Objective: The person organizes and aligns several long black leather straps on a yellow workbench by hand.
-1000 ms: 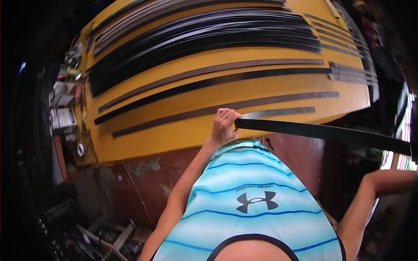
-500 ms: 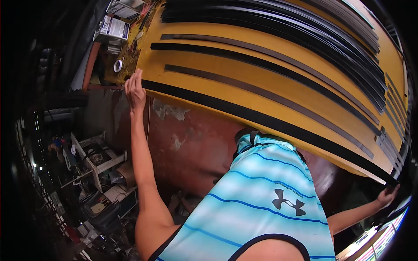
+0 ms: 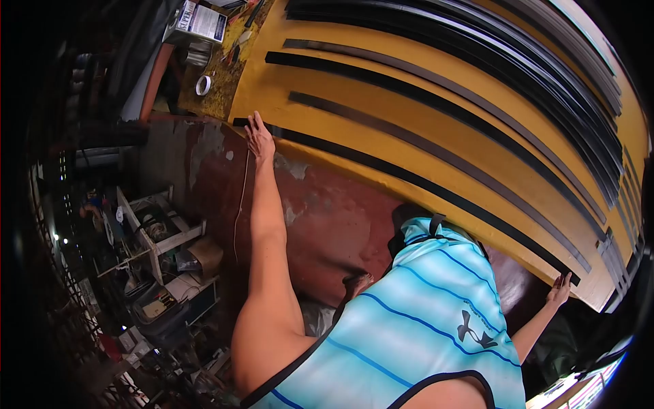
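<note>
A long flat black strip (image 3: pixel 409 176) lies along the near edge of the yellow table. My left hand (image 3: pixel 261 141) rests with outstretched fingers on this strip, a little in from its left end. At the other end, my right hand (image 3: pixel 560 290) has its fingers closed on the strip's tip by the table corner. Just behind, a thinner dark grey strip (image 3: pixel 436 148) runs roughly parallel. Farther back lie another black strip (image 3: pixel 436 112) and a brownish-grey strip (image 3: pixel 436 78).
A thick bundle of black strips (image 3: pixel 477 51) covers the back of the yellow table (image 3: pixel 381 160). Beyond its left end stand a labelled can (image 3: pixel 199 26) and a white ring (image 3: pixel 203 85). A cluttered wooden rack (image 3: pixel 160 249) stands low at the left. Short grey strips (image 3: pixel 613 262) hang over the right edge.
My left hand has slid inward from the strip's left end onto the strip. My right hand and the strip's right end sit closer to the table corner. The view has shifted.
</note>
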`<state>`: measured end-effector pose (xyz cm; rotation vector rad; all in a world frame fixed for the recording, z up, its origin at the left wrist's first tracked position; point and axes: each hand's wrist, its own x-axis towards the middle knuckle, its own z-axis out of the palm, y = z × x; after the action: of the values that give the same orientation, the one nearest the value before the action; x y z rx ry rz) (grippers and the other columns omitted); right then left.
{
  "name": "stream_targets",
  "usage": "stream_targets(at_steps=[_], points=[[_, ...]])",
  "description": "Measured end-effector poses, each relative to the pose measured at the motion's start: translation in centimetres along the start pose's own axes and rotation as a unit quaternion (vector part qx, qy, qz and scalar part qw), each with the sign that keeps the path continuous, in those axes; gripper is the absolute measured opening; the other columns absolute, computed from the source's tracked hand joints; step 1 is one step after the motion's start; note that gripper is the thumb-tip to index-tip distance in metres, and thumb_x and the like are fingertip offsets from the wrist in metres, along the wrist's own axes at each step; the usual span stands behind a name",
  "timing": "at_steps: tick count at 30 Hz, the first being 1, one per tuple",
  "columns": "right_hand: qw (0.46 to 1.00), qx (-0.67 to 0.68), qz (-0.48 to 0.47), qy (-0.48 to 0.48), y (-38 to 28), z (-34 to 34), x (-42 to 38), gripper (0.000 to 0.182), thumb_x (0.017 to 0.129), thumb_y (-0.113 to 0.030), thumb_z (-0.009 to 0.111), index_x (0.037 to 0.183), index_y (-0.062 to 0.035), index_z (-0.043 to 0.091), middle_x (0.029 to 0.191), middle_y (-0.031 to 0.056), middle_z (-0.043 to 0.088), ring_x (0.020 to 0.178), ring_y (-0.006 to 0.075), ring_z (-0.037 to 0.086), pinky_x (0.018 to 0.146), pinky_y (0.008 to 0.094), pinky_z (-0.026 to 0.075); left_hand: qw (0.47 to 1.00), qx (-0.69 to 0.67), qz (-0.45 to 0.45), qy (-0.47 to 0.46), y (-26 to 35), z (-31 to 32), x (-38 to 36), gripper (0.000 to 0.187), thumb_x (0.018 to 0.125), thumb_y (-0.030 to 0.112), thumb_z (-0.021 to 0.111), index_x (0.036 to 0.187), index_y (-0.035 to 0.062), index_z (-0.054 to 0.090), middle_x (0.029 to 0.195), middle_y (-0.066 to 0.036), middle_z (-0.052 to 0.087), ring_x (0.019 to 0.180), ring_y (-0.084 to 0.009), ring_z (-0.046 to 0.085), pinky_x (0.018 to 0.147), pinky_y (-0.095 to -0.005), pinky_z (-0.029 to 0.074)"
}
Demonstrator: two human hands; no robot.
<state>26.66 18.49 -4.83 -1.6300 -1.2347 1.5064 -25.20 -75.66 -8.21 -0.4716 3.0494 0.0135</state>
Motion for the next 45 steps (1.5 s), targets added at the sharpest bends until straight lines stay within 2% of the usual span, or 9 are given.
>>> stream_targets(at_steps=[9,13,18,22,26,27,31,37,45], points=[[0.999,0.023,-0.023,0.004,-1.3,1.1,0.8,0.041,0.092,-0.024,0.079,0.125,-0.0050,0.063,0.106,0.0022,0.067,0.092,0.0133,0.062,0.078,0.0243,0.054,0.998,0.023,0.061,-0.013,-1.5,-2.1,0.7,0.063,0.103,0.008,0.044,0.162,0.0175,0.023,0.166,-0.011,0.029,0.149,-0.0381,0.033,0.118,-0.0638,0.028],[0.998,0.054,-0.004,0.018,-0.1,-0.3,3.3,0.036,0.093,-0.026,0.077,0.121,-0.0059,0.066,0.107,0.0028,0.065,0.091,0.0138,0.060,0.076,0.0239,0.054,0.986,-0.103,0.127,-0.021,-2.9,-1.6,1.6,0.074,0.087,-0.007,0.046,0.158,0.0110,0.032,0.161,-0.019,0.037,0.147,-0.0387,0.035,0.119,-0.0454,0.033],[0.998,0.050,-0.004,0.031,1.7,1.1,2.0,0.043,0.096,-0.029,0.073,0.134,-0.0107,0.061,0.125,0.0040,0.062,0.107,0.0223,0.060,0.088,0.0375,0.054,0.971,-0.033,0.202,-0.126,-4.7,-3.6,3.8,0.095,0.068,-0.019,0.055,0.156,0.0082,0.035,0.159,-0.030,0.032,0.149,-0.0430,0.031,0.122,-0.0449,0.029],[0.997,0.048,-0.012,0.056,0.9,3.7,-1.6,0.040,0.095,-0.025,0.074,0.127,-0.0052,0.058,0.112,0.0075,0.062,0.095,0.0242,0.064,0.080,0.0375,0.058,0.979,-0.068,0.193,-0.003,-4.7,-3.5,5.6,0.058,0.088,0.001,0.062,0.145,0.0066,0.052,0.153,-0.024,0.046,0.142,-0.0386,0.043,0.118,-0.0438,0.034],[0.997,0.050,-0.018,0.048,1.3,3.6,-1.9,0.057,0.092,-0.014,0.077,0.138,-0.0017,0.046,0.112,0.0087,0.061,0.092,0.0260,0.067,0.078,0.0374,0.059,0.965,-0.089,0.202,0.142,4.9,-5.7,1.5,0.033,0.097,0.015,0.061,0.128,0.0031,0.065,0.139,-0.018,0.061,0.130,-0.0347,0.055,0.111,-0.0446,0.040],[0.997,0.055,-0.024,0.048,1.3,3.6,-2.1,0.045,0.091,-0.014,0.077,0.127,-0.0039,0.052,0.102,0.0053,0.061,0.085,0.0216,0.067,0.071,0.0332,0.059,0.942,-0.101,0.241,0.212,8.2,-5.9,-0.1,0.027,0.095,0.011,0.064,0.120,0.0026,0.070,0.128,-0.016,0.068,0.118,-0.0340,0.064,0.102,-0.0411,0.048],[0.998,0.038,-0.012,0.054,1.5,3.2,-2.1,0.044,0.093,-0.014,0.075,0.129,-0.0005,0.055,0.104,0.0075,0.067,0.083,0.0180,0.069,0.067,0.0290,0.057,0.911,-0.317,0.251,0.079,25.4,-6.2,-11.0,0.020,0.100,0.012,0.063,0.113,0.0016,0.072,0.109,-0.013,0.074,0.096,-0.0240,0.072,0.081,-0.0327,0.057],[0.999,0.028,-0.038,0.015,1.3,2.1,-1.0,0.035,0.095,-0.014,0.072,0.126,-0.0011,0.060,0.100,0.0050,0.068,0.076,0.0117,0.068,0.061,0.0223,0.054,0.735,-0.346,0.576,-0.093,48.0,-4.5,-31.6,0.012,0.092,0.003,0.066,0.102,0.0013,0.072,0.104,-0.015,0.072,0.098,-0.0334,0.068,0.086,-0.0388,0.054],[0.921,-0.277,-0.246,0.122,-2.1,-2.0,5.2,0.034,0.095,-0.021,0.070,0.124,-0.0040,0.067,0.108,0.0115,0.064,0.085,0.0199,0.066,0.077,0.0330,0.054,0.615,-0.268,0.717,-0.191,62.1,-3.4,-50.7,0.024,0.086,0.010,0.076,0.108,0.0017,0.070,0.101,-0.014,0.069,0.091,-0.0336,0.065,0.078,-0.0393,0.054]])
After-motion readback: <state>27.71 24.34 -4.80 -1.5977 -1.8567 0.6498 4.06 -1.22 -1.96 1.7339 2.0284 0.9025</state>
